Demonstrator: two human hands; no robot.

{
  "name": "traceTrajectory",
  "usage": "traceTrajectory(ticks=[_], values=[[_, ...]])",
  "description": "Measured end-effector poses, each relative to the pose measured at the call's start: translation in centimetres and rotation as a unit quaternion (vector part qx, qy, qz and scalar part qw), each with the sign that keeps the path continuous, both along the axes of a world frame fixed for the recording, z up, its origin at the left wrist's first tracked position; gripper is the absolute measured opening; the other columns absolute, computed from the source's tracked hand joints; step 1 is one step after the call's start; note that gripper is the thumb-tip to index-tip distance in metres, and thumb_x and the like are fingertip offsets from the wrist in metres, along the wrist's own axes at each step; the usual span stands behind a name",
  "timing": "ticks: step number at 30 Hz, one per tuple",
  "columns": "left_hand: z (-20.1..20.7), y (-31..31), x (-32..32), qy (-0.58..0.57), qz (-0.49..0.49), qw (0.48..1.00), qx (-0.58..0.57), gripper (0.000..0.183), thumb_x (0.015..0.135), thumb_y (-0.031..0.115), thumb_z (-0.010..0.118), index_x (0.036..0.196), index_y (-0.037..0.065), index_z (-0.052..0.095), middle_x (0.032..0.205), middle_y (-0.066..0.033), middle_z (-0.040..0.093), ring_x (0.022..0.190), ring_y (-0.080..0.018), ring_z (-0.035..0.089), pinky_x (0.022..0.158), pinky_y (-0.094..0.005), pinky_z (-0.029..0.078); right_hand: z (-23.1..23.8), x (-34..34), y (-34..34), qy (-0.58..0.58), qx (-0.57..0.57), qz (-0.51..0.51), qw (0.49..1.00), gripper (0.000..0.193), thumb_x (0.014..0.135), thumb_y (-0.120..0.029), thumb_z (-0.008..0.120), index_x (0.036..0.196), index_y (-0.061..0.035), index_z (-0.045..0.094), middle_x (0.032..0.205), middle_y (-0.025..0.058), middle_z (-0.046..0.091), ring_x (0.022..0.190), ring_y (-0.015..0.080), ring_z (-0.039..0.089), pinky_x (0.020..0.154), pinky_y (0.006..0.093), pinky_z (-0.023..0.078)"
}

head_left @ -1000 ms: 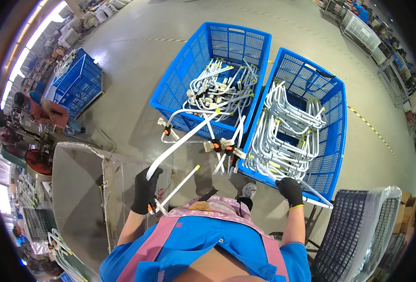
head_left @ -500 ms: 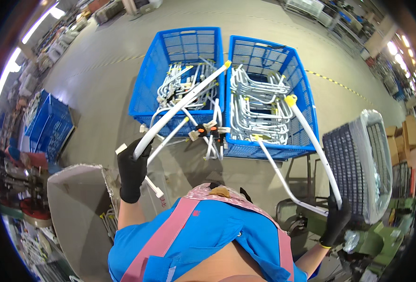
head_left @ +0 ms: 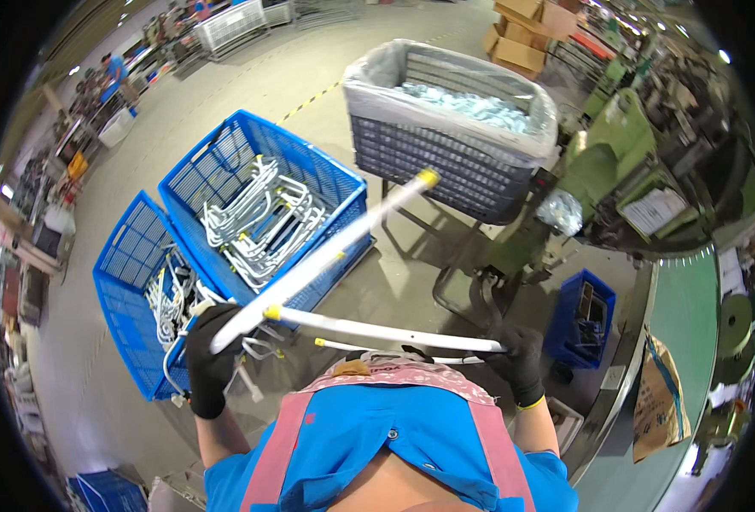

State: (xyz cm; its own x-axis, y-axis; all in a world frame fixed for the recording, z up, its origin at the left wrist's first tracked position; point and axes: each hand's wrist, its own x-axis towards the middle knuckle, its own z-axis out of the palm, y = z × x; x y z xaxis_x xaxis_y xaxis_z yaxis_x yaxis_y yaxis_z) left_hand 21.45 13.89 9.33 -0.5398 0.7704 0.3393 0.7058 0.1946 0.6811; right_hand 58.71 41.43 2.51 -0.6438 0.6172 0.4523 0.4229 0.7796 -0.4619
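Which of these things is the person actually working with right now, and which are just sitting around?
In use:
- left hand, gripping a long white tube
- right hand, gripping a bent white tube
- two blue crates of white tubes

Lying about:
- grey lined basket
- green machine
- small blue bin
- cardboard boxes

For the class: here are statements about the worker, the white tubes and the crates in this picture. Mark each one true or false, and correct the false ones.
1. Both hands wear black gloves. True: the left hand and the right hand are both gloved.
2. The left hand holds a long white tube with a yellow-capped end. True.
3. The two blue crates are empty. False: both hold bent white tubes.
4. The dark basket lined with clear plastic stands on the floor beside the crates. False: it sits raised on a metal stand.
5. The right hand holds nothing. False: its grip is closed on white tubes.
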Motion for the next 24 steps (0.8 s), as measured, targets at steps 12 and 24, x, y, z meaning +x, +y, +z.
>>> traceTrajectory(ticks=[12,24], values=[[-2.5,24.2,8.1,-0.221,-0.539,0.809,-0.079,0.04,0.076,0.023,0.063,0.107,-0.002,0.062,0.104,-0.0175,0.065,0.096,-0.0336,0.062,0.085,-0.0388,0.048,-4.3,13.3,-1.0,-0.047,-0.003,-0.22,0.974,0.034,0.063,-0.026,0.08,0.089,-0.0091,0.066,0.079,0.0137,0.061,0.074,0.0344,0.059,0.066,0.0441,0.044],[-6.9,44.4,8.0,-0.187,-0.698,0.683,-0.108,0.026,0.08,0.013,0.07,0.104,0.002,0.066,0.105,-0.0142,0.066,0.096,-0.0299,0.064,0.085,-0.0384,0.049,-3.3,8.0,4.7,-0.162,0.128,-0.314,0.927,0.027,0.07,-0.031,0.072,0.089,-0.0121,0.067,0.119,0.0113,0.053,0.114,0.0353,0.048,0.097,0.0523,0.035]])
